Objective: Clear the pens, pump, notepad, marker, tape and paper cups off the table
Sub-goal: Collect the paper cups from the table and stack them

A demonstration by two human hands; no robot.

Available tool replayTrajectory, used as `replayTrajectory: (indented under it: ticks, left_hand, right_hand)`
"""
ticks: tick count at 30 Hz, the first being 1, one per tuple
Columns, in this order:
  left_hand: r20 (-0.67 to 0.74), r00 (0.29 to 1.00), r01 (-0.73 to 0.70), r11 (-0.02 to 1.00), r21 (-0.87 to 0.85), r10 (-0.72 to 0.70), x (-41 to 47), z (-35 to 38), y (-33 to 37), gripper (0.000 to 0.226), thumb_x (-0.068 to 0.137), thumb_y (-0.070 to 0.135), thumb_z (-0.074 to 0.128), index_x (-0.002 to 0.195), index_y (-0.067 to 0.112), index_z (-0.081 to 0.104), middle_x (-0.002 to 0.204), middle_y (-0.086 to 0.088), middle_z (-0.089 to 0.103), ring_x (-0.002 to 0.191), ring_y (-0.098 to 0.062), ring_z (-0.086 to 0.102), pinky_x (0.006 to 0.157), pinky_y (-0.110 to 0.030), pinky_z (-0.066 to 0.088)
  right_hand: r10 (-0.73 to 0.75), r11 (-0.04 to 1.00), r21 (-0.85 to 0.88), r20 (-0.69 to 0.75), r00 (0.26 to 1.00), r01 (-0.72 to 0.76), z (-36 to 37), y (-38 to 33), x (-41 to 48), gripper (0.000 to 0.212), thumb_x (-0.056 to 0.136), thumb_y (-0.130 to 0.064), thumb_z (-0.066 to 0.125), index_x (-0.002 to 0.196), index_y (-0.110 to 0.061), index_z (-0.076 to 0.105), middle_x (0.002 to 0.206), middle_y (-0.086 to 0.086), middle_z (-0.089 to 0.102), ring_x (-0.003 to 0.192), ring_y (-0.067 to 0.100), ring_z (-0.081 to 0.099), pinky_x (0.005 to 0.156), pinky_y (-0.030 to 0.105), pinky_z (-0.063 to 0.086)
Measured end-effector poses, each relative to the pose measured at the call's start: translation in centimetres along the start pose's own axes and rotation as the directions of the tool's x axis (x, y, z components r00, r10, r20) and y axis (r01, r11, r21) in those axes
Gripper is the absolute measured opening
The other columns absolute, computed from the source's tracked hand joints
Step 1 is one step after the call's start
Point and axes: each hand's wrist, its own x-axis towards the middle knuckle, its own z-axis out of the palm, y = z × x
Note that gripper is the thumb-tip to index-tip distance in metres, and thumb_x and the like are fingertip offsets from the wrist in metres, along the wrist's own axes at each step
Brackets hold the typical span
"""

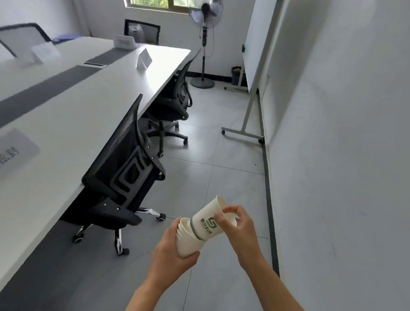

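Observation:
Both my hands are low in the view, over the floor to the right of the long white table (66, 127). My left hand (173, 251) wraps around the bottom of a nested stack of white paper cups (187, 242). A further printed paper cup (205, 222) sits tilted in the top of that stack. My right hand (236, 226) pinches this cup at its rim. No pens, pump, notepad, marker or tape show on the visible part of the table.
Several white name cards (144, 58) stand on the table, which has a dark strip along its middle. Two black office chairs (123, 172) are pushed in at its right edge. A standing fan (205, 39), a wheeled whiteboard (257, 48) and a grey wall bound the tiled aisle.

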Motion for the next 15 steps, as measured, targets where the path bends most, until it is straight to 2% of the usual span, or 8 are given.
replayTrajectory:
  ticks: [2,4,6,7,11,13,15]
  left_hand:
    - [-0.11,0.991,0.08,0.997,-0.015,-0.081,0.7,-0.6,-0.5,0.074,0.049,0.044,0.066,0.118,0.045,0.038,0.109,0.015,0.055,0.095,-0.012,0.056,0.078,-0.033,0.05]
    - [-0.256,0.95,0.165,0.983,-0.073,-0.179,1.1,-1.7,-1.4,0.077,0.056,0.033,0.075,0.124,0.032,0.04,0.113,0.006,0.054,0.099,-0.019,0.054,0.076,-0.028,0.045]
    - [-0.408,0.873,0.224,0.964,-0.147,-0.265,1.6,-3.3,-2.2,0.07,0.064,0.013,0.078,0.121,0.03,0.041,0.113,0.001,0.054,0.1,-0.021,0.052,0.073,-0.024,0.04]
    - [-0.468,0.834,0.241,0.956,-0.165,-0.291,2.0,-4.2,-2.5,0.07,0.065,0.008,0.078,0.122,0.027,0.041,0.113,0.0,0.053,0.1,-0.021,0.051,0.076,-0.026,0.039]
    - [-0.663,0.66,0.287,0.934,-0.212,-0.353,4.3,-7.7,-4.1,0.073,0.066,0.008,0.078,0.127,0.015,0.04,0.12,-0.005,0.054,0.107,-0.026,0.051,0.088,-0.036,0.039]
    - [-0.728,0.577,0.278,0.927,-0.252,-0.371,6.1,-9.6,-4.7,0.069,0.066,0.008,0.078,0.124,0.014,0.042,0.12,-0.009,0.056,0.105,-0.028,0.052,0.086,-0.036,0.039]
    - [-0.771,0.509,0.267,0.922,-0.281,-0.383,8.3,-11.7,-5.4,0.065,0.067,0.008,0.077,0.121,0.013,0.042,0.118,-0.012,0.056,0.1,-0.027,0.052,0.082,-0.035,0.038]
  right_hand:
    - [0.001,1.0,0.0,0.079,0.997,-0.001,0.5,-0.7,2.7,0.028,0.059,-0.039,0.064,0.083,-0.027,0.054,0.11,0.014,0.058,0.092,0.019,0.059,0.061,0.016,0.044]
    - [0.011,1.0,-0.001,0.161,0.987,-0.011,1.7,-1.1,4.8,0.027,0.06,-0.037,0.063,0.083,-0.028,0.054,0.111,0.013,0.058,0.092,0.02,0.058,0.058,0.015,0.044]
    - [0.011,1.0,-0.016,0.241,0.97,-0.007,3.3,-1.5,6.8,0.027,0.06,-0.037,0.063,0.084,-0.028,0.054,0.11,0.013,0.058,0.092,0.02,0.057,0.057,0.014,0.046]
    - [0.007,1.0,-0.024,0.279,0.96,0.0,4.2,-1.7,7.7,0.027,0.06,-0.037,0.063,0.084,-0.029,0.054,0.11,0.012,0.058,0.092,0.02,0.057,0.059,0.014,0.045]
    - [-0.019,0.997,-0.057,0.425,0.905,0.048,8.3,-3.1,11.5,0.024,0.064,-0.035,0.066,0.084,-0.03,0.054,0.111,0.011,0.057,0.096,0.023,0.058,0.068,0.023,0.047]
    - [-0.05,0.994,-0.063,0.477,0.877,0.091,10.7,-4.3,13.8,0.021,0.073,-0.025,0.069,0.087,-0.028,0.053,0.112,0.01,0.055,0.097,0.021,0.057,0.061,0.013,0.047]
    - [-0.102,0.986,-0.064,0.511,0.854,0.156,13.3,-5.9,16.2,0.022,0.073,-0.023,0.068,0.089,-0.026,0.053,0.113,0.009,0.054,0.097,0.018,0.055,0.06,0.01,0.046]
